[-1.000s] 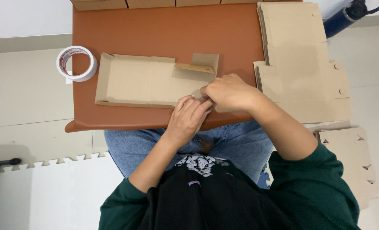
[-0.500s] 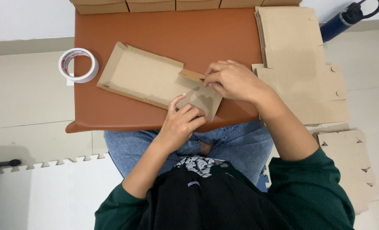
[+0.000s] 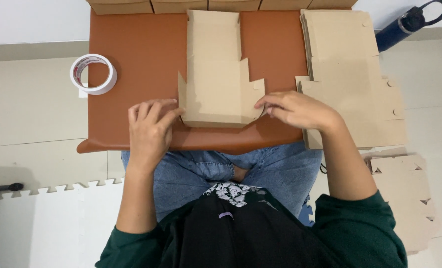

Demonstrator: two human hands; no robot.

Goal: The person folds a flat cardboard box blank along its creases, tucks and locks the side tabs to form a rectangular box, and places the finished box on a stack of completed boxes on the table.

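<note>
Partly cropped: cardboard blank (image 3: pixel 220 74), boxes (image 3: pixel 181 6) behind.

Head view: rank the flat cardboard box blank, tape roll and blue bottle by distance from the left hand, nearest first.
1. Flat cardboard box blank: centre of the table, touching the left hand at its fingertips.
2. Tape roll: left edge of the table, up and left of the hand.
3. Blue bottle: top right corner, on the floor beyond the table.
</note>
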